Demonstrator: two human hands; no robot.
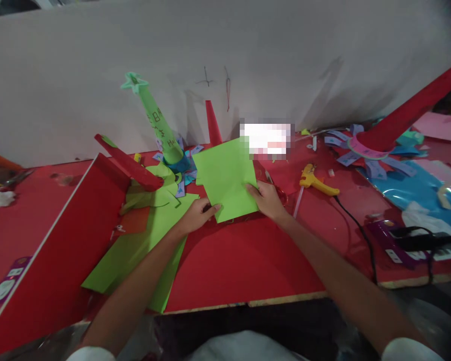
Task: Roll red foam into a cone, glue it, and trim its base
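Observation:
Between my two hands is a green paper sheet point(227, 178), raised above the red table point(240, 265) and tilted slightly. My left hand point(197, 214) pinches its lower left corner, thumb on top. At its right edge, my right hand point(267, 199) grips the sheet with the thumb over the front. More green paper point(146, 240) lies flat on the table beneath my left forearm. Behind the held sheet stands a small red cone point(213, 124), its base hidden by the sheet.
A yellow glue gun point(317, 181) with a black cord lies to the right. At the left stand a red board point(60, 245), a red paper cone point(130, 163) and a green cone point(160, 123) with a star. A large red cone point(413, 108) leans at the right, near a purple box point(393, 243).

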